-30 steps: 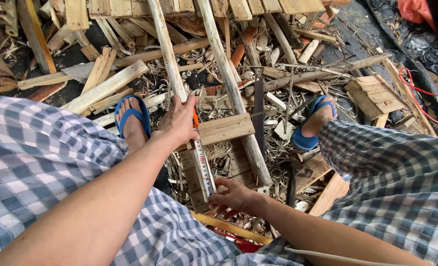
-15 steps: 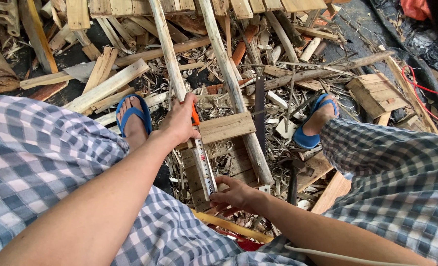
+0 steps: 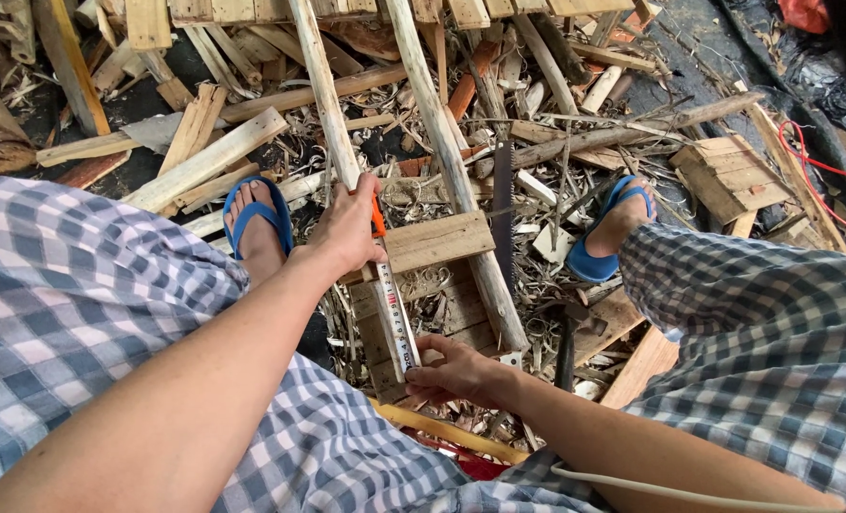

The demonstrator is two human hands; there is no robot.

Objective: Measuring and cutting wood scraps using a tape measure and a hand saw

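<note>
- The left hand (image 3: pixel 347 233) is resting on a pale, peeled round wooden pole (image 3: pixel 323 85), its fingers clenched around the pole and around an orange pencil-like marker (image 3: pixel 377 218) that is poking out beside the thumb.
- The right hand (image 3: pixel 456 372) is sitting lower in the view, its fingers pinching the near end of a white measuring tape blade with dark markings (image 3: pixel 394 318).
- The tape is lying stretched along the pole, running from the right hand up to the left hand and touching the wood along the way.
- A short flat wooden crosspiece (image 3: pixel 437 240) is lying across this pole and a second pale round wooden pole (image 3: pixel 442 142), just right of the left hand.
- The two poles are running side by side away from the person, over a floor littered with wood offcuts and shavings (image 3: pixel 537 123).
- A handsaw with a dark narrow blade (image 3: pixel 502 209) is lying just right of the second pole.
- Two feet in blue flip-flops are standing on either side of the poles, the left foot (image 3: pixel 257 223) near the left hand, the right foot (image 3: pixel 613 233) well apart.
- Blue-and-white checked trousers (image 3: pixel 62 285) are covering both knees.
- A small wooden crate (image 3: pixel 732 176) is sitting on the debris at the far right.
</note>
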